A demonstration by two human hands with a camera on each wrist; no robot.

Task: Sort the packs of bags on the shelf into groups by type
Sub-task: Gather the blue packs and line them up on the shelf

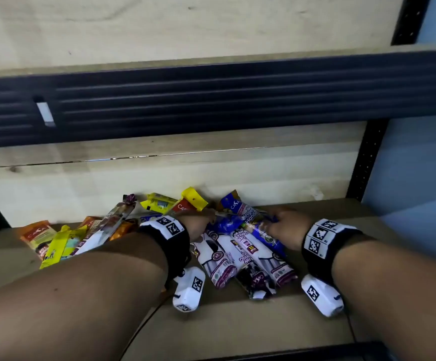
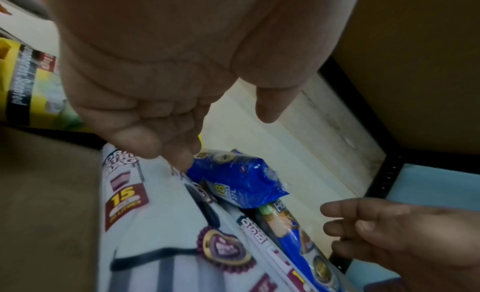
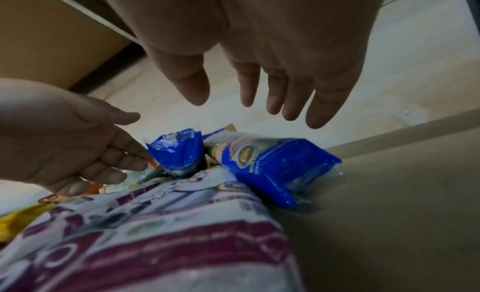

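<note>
Both hands, the left hand [image 1: 197, 223] and right hand [image 1: 285, 226], are reaching loose-fingered, gripping nothing, over glossy blue plastic packs [image 3: 270, 162] amid the brown shelf's [image 1: 237, 329] jumble beside white drawstring-bag rolls [image 1: 218, 259], so sorting is seemingly barely starting.

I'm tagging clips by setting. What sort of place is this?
Probably a storeroom or shop stockroom: a metal rack with a slotted black upright, board shelves, and many retail packs of bags heaped on one.
</note>
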